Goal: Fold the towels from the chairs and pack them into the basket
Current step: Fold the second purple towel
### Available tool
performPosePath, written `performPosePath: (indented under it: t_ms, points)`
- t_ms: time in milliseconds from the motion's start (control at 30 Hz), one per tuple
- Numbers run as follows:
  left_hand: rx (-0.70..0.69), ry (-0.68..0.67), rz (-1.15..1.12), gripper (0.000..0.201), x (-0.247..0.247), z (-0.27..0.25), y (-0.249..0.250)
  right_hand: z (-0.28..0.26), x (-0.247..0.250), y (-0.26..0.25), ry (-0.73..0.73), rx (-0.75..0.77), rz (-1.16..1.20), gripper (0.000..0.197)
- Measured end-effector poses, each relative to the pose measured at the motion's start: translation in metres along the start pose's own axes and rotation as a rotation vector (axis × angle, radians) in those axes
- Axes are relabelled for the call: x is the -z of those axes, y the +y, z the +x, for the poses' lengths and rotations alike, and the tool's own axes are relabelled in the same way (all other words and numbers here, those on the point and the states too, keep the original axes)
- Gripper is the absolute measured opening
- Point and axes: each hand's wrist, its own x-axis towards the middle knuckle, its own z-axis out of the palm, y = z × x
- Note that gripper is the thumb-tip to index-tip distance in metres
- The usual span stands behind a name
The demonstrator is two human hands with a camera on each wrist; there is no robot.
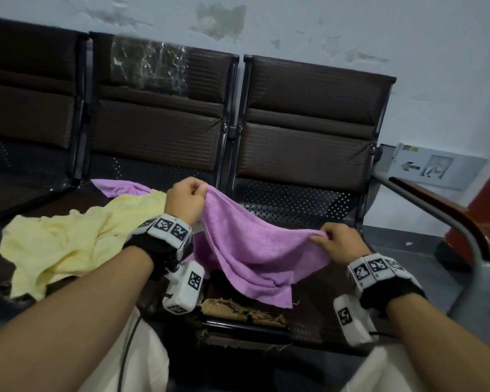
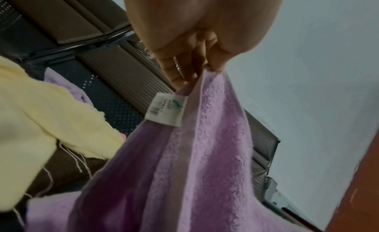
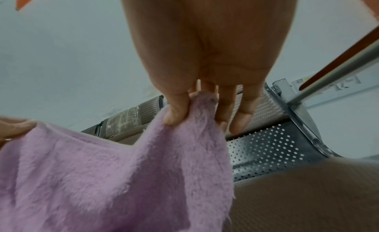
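Hands: left hand and right hand each pinch a corner of the purple towel, lifted over the chair seat.
Progress: early, by appearances; yellow towel lies unfolded, basket unseen.

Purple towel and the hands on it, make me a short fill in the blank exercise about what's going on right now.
1. Both hands hold the ____ towel.
2. The left hand pinches the corner bearing a white ____.
3. The ____ towel lies crumpled on the seat, untouched.
4. The right hand sits ____ than the left hand.

Missing words: purple; label; yellow; lower
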Motion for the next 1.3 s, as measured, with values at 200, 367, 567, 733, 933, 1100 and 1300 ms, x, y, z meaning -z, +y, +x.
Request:
performPosePath:
  t_ms: [200, 367, 567, 733, 933, 1100, 1300]
  points:
    - [0.092, 0.047, -0.006, 0.018, 0.002, -0.003, 0.008, 0.018, 0.009, 0.005, 0.279, -0.292, 0.443, 0.018]
    - [0.109, 0.103, -0.048, 0.02, 0.016, -0.004, 0.028, 0.018, 0.034, -0.013, 0.339, -0.244, 0.692, 0.017]
    - [-0.139, 0.106, -0.059, 0.019, 0.034, 0.004, 0.088, 0.018, 0.079, -0.034, 0.502, -0.035, 0.929, 0.017]
    - [-0.155, 0.311, -0.164, 0.019, 0.059, 0.031, 0.114, 0.033, 0.126, -0.039, 0.701, 0.081, 0.845, 0.015]
    - [-0.07, 0.27, -0.054, 0.018, 0.039, 0.034, 0.061, 0.035, 0.098, -0.02, 0.663, 0.018, 0.697, 0.01]
    - [0.03, 0.24, -0.059, 0.019, 0.002, 0.043, 0.023, 0.047, 0.052, -0.001, 0.67, -0.121, 0.823, 0.012]
    - [0.102, 0.137, -0.09, 0.019, -0.035, 0.055, -0.01, 0.066, 0.009, 0.019, 0.619, -0.251, 0.881, 0.016]
